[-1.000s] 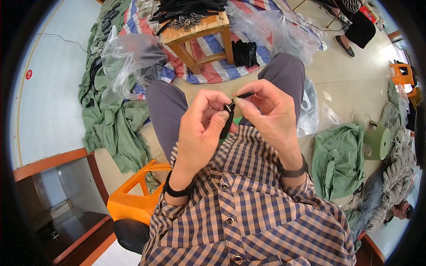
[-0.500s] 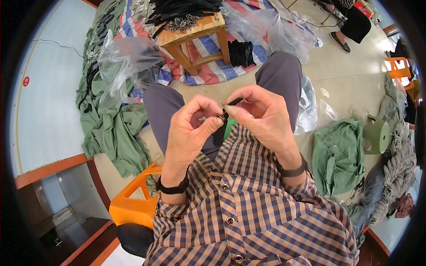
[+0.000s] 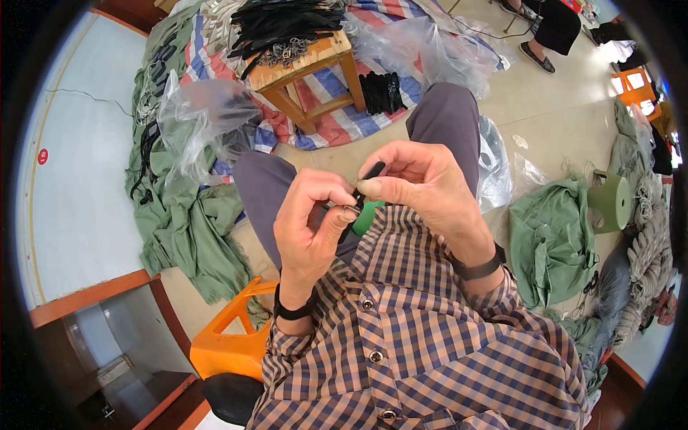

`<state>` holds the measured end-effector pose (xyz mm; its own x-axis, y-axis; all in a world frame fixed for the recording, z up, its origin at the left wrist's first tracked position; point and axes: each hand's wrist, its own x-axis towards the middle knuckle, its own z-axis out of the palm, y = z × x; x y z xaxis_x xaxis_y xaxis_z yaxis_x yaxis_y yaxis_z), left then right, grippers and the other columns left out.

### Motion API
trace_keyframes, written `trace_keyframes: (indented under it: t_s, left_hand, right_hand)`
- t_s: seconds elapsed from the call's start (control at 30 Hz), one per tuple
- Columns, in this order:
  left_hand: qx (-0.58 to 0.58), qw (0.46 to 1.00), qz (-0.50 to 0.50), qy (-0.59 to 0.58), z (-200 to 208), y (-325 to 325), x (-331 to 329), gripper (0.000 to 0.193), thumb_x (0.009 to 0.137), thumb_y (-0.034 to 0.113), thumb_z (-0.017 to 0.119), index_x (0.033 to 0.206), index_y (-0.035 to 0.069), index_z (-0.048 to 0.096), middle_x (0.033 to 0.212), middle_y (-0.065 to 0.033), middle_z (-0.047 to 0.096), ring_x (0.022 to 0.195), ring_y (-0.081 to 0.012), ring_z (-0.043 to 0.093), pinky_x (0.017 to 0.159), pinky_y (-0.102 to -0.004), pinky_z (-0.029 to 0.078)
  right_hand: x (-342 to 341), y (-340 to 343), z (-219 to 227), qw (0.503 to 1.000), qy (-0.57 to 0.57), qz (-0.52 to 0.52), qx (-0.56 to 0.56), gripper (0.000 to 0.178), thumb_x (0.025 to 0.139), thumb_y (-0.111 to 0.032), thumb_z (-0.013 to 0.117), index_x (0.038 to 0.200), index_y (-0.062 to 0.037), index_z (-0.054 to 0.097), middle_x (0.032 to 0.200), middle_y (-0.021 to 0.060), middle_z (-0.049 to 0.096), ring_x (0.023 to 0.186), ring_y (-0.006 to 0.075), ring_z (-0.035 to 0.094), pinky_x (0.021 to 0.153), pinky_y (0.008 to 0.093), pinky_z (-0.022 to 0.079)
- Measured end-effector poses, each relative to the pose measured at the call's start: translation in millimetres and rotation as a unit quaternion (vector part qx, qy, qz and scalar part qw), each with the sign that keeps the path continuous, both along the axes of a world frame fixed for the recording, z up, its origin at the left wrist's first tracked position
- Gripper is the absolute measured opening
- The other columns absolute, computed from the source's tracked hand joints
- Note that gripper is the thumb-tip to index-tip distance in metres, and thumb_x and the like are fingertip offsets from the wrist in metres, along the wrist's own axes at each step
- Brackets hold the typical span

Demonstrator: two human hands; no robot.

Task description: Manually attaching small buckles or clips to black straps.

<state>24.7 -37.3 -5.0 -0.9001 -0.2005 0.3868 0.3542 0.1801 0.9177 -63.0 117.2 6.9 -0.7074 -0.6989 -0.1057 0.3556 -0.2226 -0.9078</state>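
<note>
My left hand (image 3: 308,218) and my right hand (image 3: 433,185) meet over my lap, both closed in a pinch. Between them is a short black webbing strap (image 3: 373,170), its upper end standing out past my right thumb. Beside my left thumb tip a small metal piece (image 3: 352,208) shows against the strap; its exact shape is too small to make out. The strap's lower part hangs down behind my left fingers and is partly hidden. Something green (image 3: 367,217) sits in my lap just below the hands.
Ahead, a wooden stool (image 3: 315,54) bears a heap of black straps (image 3: 287,25) and metal hooks (image 3: 287,51). A black bundle (image 3: 383,92) lies beside it on a striped sheet (image 3: 351,127). Green fabric (image 3: 548,244) lies at right, an orange plastic stool (image 3: 233,344) at lower left. Another person's foot (image 3: 537,57) is far right.
The strap has turned more upright between my fingers. My right hand has shifted slightly, with the thumb now flatter along the strap. The whole view has tilted a little.
</note>
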Motion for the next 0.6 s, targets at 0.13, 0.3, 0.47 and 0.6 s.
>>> trace_keyframes:
  t_s: [0.13, 0.3, 0.47, 0.6]
  left_hand:
    - [-0.027, 0.999, 0.022, 0.023, 4.5, 6.0, 2.6, 0.018, 0.08, 0.014, 0.068, 0.085, 0.001, 0.056, 0.086, -0.0088, 0.055, 0.077, -0.0149, 0.053, 0.067, -0.0248, 0.043]
    - [-0.103, 0.992, 0.055, 0.051, 6.2, 6.5, 4.2, 0.017, 0.079, 0.014, 0.068, 0.083, 0.003, 0.056, 0.085, -0.0094, 0.057, 0.074, -0.0171, 0.055, 0.065, -0.0258, 0.044]
    - [-0.184, 0.978, 0.06, 0.074, 10.6, 8.5, 4.0, 0.015, 0.078, 0.012, 0.068, 0.083, 0.004, 0.057, 0.084, -0.01, 0.058, 0.071, -0.0195, 0.056, 0.062, -0.0273, 0.045]
    - [-0.202, 0.972, 0.063, 0.105, 14.5, 11.4, 2.6, 0.013, 0.079, 0.011, 0.067, 0.083, 0.003, 0.057, 0.085, -0.0105, 0.057, 0.069, -0.02, 0.055, 0.06, -0.0279, 0.045]
  right_hand:
    - [-2.0, 4.0, 0.0, 0.999, -0.007, 0.019, -0.033, 0.014, 0.08, -0.003, 0.066, 0.092, 0.0026, 0.061, 0.084, 0.0036, 0.063, 0.076, 0.0081, 0.06, 0.069, 0.0197, 0.048]
    - [-1.8, 4.3, -2.3, 0.998, -0.011, 0.026, -0.063, 0.013, 0.082, -0.006, 0.065, 0.093, 0.0004, 0.062, 0.08, 0.001, 0.062, 0.073, 0.0063, 0.059, 0.065, 0.0191, 0.048]
    - [0.1, 5.5, 1.3, 0.998, -0.014, 0.009, -0.067, 0.013, 0.081, -0.006, 0.065, 0.091, 0.0024, 0.062, 0.082, 0.0052, 0.064, 0.074, 0.0094, 0.06, 0.068, 0.0205, 0.048]
    - [-0.4, 3.9, 1.2, 0.998, -0.018, 0.008, -0.064, 0.012, 0.082, -0.006, 0.064, 0.09, 0.0022, 0.062, 0.082, 0.0049, 0.063, 0.075, 0.009, 0.059, 0.068, 0.0208, 0.048]
